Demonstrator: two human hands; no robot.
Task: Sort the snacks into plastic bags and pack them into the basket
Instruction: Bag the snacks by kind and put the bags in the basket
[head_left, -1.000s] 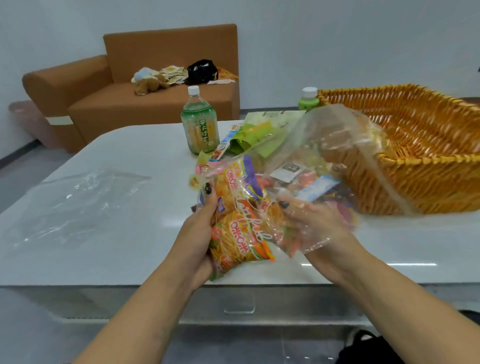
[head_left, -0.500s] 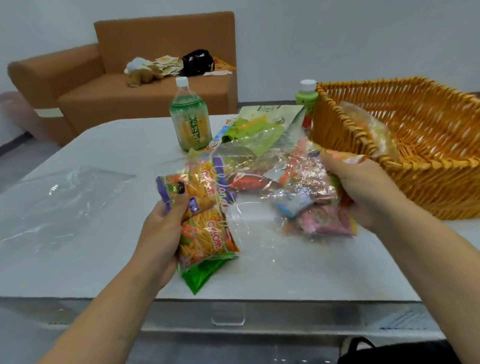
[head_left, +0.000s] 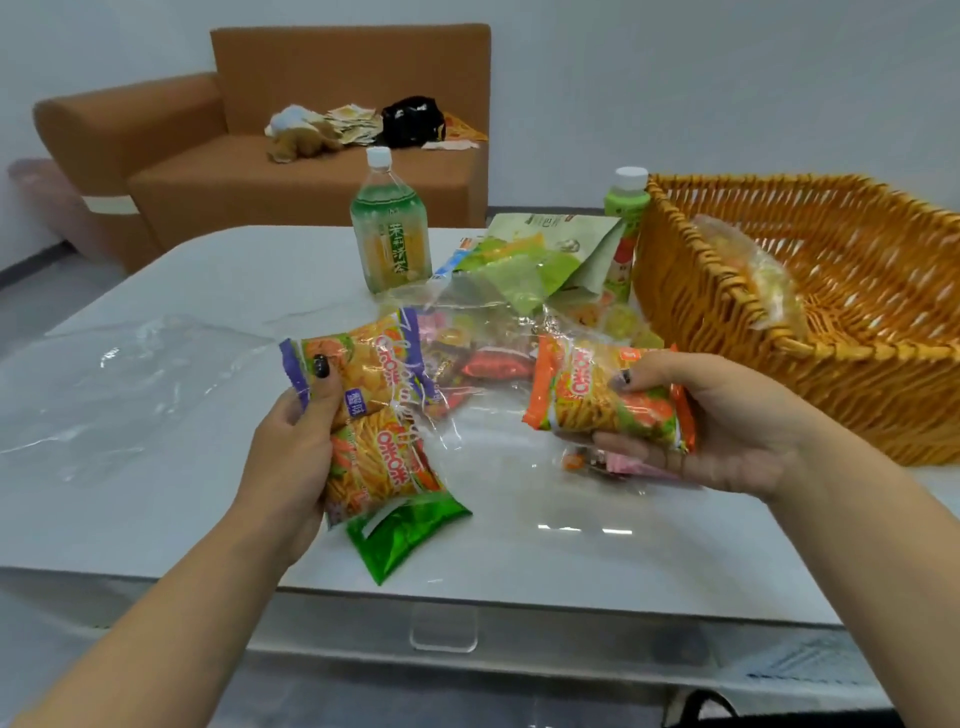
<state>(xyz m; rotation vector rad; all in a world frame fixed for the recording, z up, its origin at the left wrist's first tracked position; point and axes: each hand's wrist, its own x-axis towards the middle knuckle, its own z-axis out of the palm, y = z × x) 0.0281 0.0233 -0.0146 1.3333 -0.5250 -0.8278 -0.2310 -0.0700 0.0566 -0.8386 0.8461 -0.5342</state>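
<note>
Snack packets (head_left: 374, 410) pinched in left hand (head_left: 291, 457) fingers, orange packet (head_left: 608, 400) gripped by right hand (head_left: 727, 431) fingers.

Basket (head_left: 810, 291) cut off by the frame's edge at three o'clock. Small bottle (head_left: 623, 228) half hidden behind basket corner and green pouch (head_left: 566, 244). Sweets (head_left: 467, 358) in the clear bag (head_left: 483, 395) at twelve o'clock too blurred to identify. Pink packet (head_left: 631, 467) mostly hidden beneath right hand (head_left: 727, 431).
</note>
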